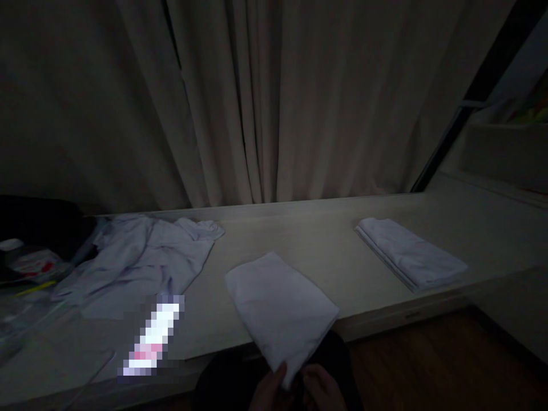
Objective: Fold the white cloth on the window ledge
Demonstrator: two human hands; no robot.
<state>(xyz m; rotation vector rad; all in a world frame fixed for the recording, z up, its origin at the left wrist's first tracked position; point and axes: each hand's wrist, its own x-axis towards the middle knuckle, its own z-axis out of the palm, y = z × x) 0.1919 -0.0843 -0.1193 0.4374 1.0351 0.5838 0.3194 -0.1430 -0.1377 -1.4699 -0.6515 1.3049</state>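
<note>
A folded white cloth (282, 308), maybe a garment, lies partly on the table with its near corner hanging over the front edge, above my lap. My left hand (269, 391) is closed on that near corner, thumb on top. Just right of the corner is my right hand (323, 388), fingers curled in beside the cloth's edge; dim light hides what is in them. On the table to the left spreads a crumpled white garment (145, 257). A neatly folded stack of white cloth (411, 254) lies to the right.
The pale table (295, 228) runs along a beige curtain (342, 103). A bright pixelated phone-shaped object (152, 337) with a thin cable (92, 374) lies at front left. Beyond are clear plastic packaging (34, 302) and a black item (43, 228). A shelf unit (505, 148) stands right.
</note>
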